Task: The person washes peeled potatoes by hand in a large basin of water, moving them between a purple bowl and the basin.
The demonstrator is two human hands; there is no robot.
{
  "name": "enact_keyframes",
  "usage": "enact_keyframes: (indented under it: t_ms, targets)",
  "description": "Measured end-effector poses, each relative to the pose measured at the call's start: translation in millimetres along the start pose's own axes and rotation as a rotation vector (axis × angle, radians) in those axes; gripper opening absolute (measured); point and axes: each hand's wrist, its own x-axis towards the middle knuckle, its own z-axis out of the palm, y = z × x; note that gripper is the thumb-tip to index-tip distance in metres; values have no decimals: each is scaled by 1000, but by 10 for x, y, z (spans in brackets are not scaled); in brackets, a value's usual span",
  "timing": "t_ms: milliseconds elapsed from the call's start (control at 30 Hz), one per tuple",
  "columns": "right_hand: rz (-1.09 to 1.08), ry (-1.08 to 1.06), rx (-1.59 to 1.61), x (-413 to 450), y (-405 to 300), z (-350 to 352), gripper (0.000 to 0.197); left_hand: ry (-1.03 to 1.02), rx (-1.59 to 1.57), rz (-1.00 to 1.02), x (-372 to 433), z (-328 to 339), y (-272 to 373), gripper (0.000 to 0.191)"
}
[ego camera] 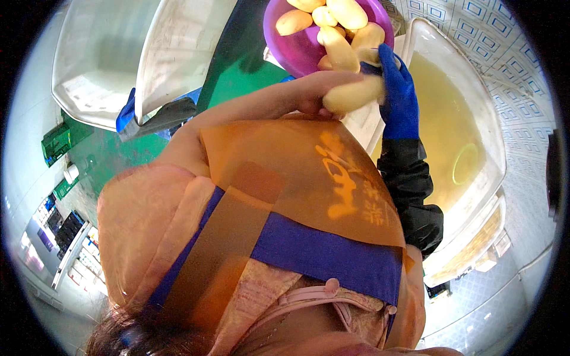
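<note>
My bare left hand (318, 95) is closed around a peeled potato (354, 94), blurred, below the rim of a purple plastic bowl (294, 55). The potato's right end meets my right hand (398, 95), which wears a blue rubber glove and a black sleeve. A pale, blurred thing (373, 55) lies between the glove's thumb and fingers, at the bowl's edge; what it is and how firmly it is held cannot be told. Several peeled potatoes (347, 13) are piled in the bowl. An orange-brown apron (285, 164) covers my front.
A large white tub (498, 147) of cloudy yellowish liquid, with a pale green ring (465, 163) in it, stands at right. More white tubs (144, 58) are at upper left, a blue and dark covering (156, 118) over one rim. Green crates (57, 143) stand on the left.
</note>
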Motion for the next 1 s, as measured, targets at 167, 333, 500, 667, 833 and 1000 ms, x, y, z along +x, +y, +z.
enact_keyframes:
  t_ms: [167,333,500,667,833,1000]
  targets:
    - [208,113,189,3,230,-175,40,189,174,-39,98,-147,-73,55]
    - [50,179,-79,-24,267,-343,42,584,1021,79,61,-864,65,65]
    - [58,153,-5,-48,358,-606,43,687,1460,-182,49,-906,446,54]
    - [99,220,-24,-45,357,-591,47,758,1811,-98,204,-1078,557,42]
    - [78,194,-206,-8,426,-520,44,725,1965,-434,403,-1372,564,47]
    - [-103,246,-299,8,507,-471,34,684,2185,-397,538,-1462,430,43]
